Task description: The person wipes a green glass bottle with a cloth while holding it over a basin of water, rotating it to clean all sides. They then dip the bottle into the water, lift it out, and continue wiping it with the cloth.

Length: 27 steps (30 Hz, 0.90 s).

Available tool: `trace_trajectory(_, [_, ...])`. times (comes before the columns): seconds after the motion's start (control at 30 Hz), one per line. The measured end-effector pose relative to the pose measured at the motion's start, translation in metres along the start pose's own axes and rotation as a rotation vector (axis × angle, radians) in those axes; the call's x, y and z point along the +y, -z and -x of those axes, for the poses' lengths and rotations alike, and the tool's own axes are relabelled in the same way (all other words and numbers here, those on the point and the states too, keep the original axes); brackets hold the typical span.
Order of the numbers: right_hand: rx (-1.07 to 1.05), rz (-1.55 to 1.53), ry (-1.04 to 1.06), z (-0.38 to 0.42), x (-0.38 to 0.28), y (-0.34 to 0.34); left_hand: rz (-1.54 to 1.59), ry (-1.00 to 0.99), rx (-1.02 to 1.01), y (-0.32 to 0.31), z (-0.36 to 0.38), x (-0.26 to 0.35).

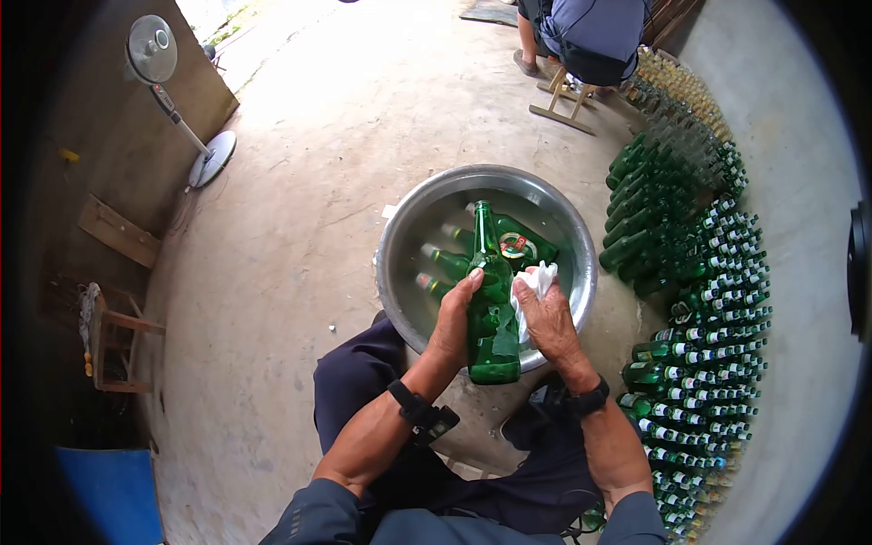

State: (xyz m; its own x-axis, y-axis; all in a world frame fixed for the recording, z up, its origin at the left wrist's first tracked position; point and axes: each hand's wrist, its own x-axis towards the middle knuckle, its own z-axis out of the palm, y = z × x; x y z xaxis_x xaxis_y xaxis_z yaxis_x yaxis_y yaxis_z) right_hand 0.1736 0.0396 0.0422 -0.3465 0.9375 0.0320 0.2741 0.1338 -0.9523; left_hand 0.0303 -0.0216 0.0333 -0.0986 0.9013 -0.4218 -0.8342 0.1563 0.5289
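Over the near edge of the big metal bowl (400, 238) on the floor, the left hand (454, 318) is wrapped around a green glass bottle (491, 313) and holds it upright. The right hand (548, 318) is closed on a white cloth (536, 280) and presses it against the side of the bottle.

The bottle is hard and stiff, and it could break if it dropped on the concrete. It is probably wet, so it may be slippery. It looks empty, I think, so it should not be very heavy. The fat middle part is the best place to hold it, because the thin neck could slide out of wet fingers.

More green bottles (454, 263) lie in the water in the bowl. Many bottles (708, 318) lie in rows along the right side of the floor. Another person (586, 36) sits on a stool at the far edge of the floor.
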Motion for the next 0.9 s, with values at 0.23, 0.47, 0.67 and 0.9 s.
trace_trajectory(0.23, [0.036,0.040,0.017,-0.004,-0.005,0.002,0.009,0.025,0.003,-0.001,0.003,0.002])
trace_trajectory(0.47, [0.047,-0.199,0.048,0.002,-0.005,-0.009,0.024,-0.011,0.012,-0.001,0.005,0.002])
trace_trajectory(0.67, [0.017,-0.075,0.172,0.008,-0.018,-0.008,0.034,-0.014,0.050,0.009,0.001,0.004])
trace_trajectory(0.9, [-0.066,0.048,0.348,0.035,-0.031,-0.003,0.036,-0.063,-0.004,0.021,-0.005,0.004])
